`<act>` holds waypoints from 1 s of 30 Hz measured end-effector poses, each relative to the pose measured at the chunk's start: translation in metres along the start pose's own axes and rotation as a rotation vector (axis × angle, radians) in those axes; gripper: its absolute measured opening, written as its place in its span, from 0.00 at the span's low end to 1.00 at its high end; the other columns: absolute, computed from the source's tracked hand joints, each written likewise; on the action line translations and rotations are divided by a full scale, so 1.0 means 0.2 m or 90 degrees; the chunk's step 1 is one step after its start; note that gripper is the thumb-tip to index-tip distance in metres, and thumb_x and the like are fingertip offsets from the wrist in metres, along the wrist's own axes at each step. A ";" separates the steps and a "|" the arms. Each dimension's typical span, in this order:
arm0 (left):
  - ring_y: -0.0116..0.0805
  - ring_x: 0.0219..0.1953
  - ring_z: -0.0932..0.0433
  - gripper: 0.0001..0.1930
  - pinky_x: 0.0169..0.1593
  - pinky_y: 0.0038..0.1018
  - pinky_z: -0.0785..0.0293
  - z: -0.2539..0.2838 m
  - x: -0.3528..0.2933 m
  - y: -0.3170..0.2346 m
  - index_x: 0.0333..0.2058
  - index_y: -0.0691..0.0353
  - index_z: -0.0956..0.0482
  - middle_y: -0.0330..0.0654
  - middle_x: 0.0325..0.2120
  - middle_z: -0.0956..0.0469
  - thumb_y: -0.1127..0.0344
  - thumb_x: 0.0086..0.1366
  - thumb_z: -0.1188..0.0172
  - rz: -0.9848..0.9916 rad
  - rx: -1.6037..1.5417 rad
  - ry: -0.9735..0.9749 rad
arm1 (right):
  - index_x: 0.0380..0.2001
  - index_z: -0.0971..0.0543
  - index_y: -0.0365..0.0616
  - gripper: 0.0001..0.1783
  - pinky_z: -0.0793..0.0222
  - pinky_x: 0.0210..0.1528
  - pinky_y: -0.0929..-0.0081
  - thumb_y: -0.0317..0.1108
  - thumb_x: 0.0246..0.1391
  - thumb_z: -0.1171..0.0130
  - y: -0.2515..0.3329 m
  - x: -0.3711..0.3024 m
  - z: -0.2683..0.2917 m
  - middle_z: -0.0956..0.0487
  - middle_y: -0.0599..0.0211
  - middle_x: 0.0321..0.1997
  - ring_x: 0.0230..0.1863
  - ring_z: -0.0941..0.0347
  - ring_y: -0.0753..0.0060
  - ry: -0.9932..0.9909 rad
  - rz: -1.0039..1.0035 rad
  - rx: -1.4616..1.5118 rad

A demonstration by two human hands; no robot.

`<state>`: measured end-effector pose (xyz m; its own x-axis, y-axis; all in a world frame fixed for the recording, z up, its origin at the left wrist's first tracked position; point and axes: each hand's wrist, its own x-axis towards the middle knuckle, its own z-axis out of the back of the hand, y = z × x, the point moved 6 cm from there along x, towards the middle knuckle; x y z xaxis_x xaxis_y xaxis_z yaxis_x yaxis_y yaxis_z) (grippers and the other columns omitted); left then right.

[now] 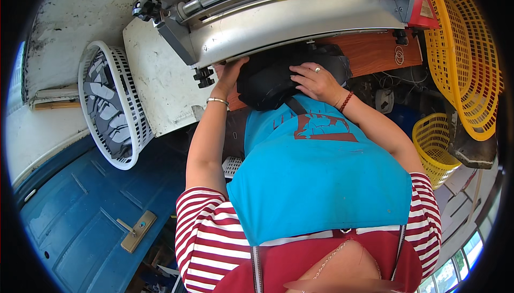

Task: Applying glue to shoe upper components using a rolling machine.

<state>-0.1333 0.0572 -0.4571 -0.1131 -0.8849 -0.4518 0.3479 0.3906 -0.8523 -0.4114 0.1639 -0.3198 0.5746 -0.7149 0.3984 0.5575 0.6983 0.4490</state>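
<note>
A pile of black, sheet-like pieces (267, 85) lies against my blue apron (321, 180), at the near edge of a machine with a wide metal plate (300, 20) and a roller. My right hand (319, 83), wearing a ring, rests on top of the black pieces with its fingers stretched out and slightly apart. At the left end of the pile is my left hand (230, 74), close under the plate's near edge. Its thumb side shows beside the black material, while most of its fingers are hidden, so its grip cannot be made out.
On the left, a white basket (140, 111) holds many grey cut pieces beside a white board (158, 79). Yellow baskets (455, 79) stand to the right. A loop of pale cord lies on the reddish-brown tabletop (369, 55). Lower left is a blue door (80, 212).
</note>
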 end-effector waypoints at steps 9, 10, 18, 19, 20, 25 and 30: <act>0.53 0.45 0.17 0.27 0.49 0.41 0.22 0.08 -0.60 -0.43 0.57 0.65 0.22 0.55 0.47 0.18 0.55 0.64 0.40 -0.218 0.392 -0.046 | 0.44 0.16 0.44 0.17 0.25 0.53 0.63 0.36 0.50 0.30 0.01 0.07 0.05 0.20 0.65 0.53 0.50 0.24 0.59 0.035 -0.029 0.038; 0.52 0.41 0.16 0.26 0.46 0.42 0.21 0.08 -0.64 -0.46 0.57 0.63 0.22 0.55 0.45 0.18 0.56 0.62 0.39 -0.202 0.429 -0.009 | 0.43 0.16 0.45 0.17 0.25 0.52 0.63 0.36 0.50 0.30 0.00 0.07 0.04 0.20 0.65 0.51 0.49 0.24 0.60 0.033 -0.023 0.041; 0.52 0.40 0.16 0.26 0.44 0.41 0.22 0.04 -0.73 -0.70 0.57 0.62 0.21 0.53 0.38 0.15 0.56 0.62 0.39 -0.130 0.509 0.095 | 0.41 0.15 0.48 0.15 0.26 0.49 0.65 0.36 0.48 0.30 0.04 0.12 0.04 0.22 0.67 0.48 0.46 0.25 0.62 0.087 0.004 0.043; 0.54 0.43 0.17 0.26 0.46 0.41 0.22 0.03 -0.74 -0.70 0.58 0.63 0.22 0.53 0.40 0.16 0.57 0.63 0.39 -0.100 0.535 0.116 | 0.41 0.15 0.49 0.15 0.26 0.49 0.64 0.35 0.47 0.29 0.04 0.12 0.03 0.22 0.67 0.48 0.46 0.26 0.62 0.103 0.000 0.050; 0.54 0.43 0.17 0.26 0.46 0.41 0.22 0.03 -0.74 -0.70 0.58 0.63 0.22 0.53 0.40 0.16 0.57 0.63 0.39 -0.100 0.536 0.114 | 0.41 0.15 0.49 0.15 0.26 0.49 0.64 0.35 0.47 0.29 0.05 0.11 0.03 0.22 0.67 0.48 0.46 0.26 0.62 0.102 0.002 0.050; 0.48 0.35 0.17 0.25 0.38 0.38 0.23 0.02 -0.74 -0.70 0.58 0.61 0.21 0.47 0.28 0.16 0.59 0.63 0.39 -0.155 0.567 0.119 | 0.41 0.14 0.47 0.16 0.26 0.48 0.62 0.33 0.46 0.29 0.04 0.13 0.03 0.21 0.65 0.47 0.46 0.25 0.59 0.054 -0.063 0.077; 0.40 0.32 0.17 0.24 0.37 0.34 0.24 0.00 -0.76 -0.84 0.57 0.62 0.21 0.45 0.28 0.16 0.60 0.63 0.38 -0.173 0.531 0.150 | 0.38 0.15 0.48 0.13 0.26 0.45 0.63 0.33 0.45 0.29 0.04 0.13 0.03 0.21 0.68 0.42 0.42 0.24 0.62 0.030 -0.060 0.079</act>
<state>-0.1746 0.1263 -0.2457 -0.4449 -0.8094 -0.3834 0.8323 -0.2155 -0.5107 -0.3953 0.1511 -0.3017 0.5524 -0.7728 0.3124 0.5340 0.6159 0.5792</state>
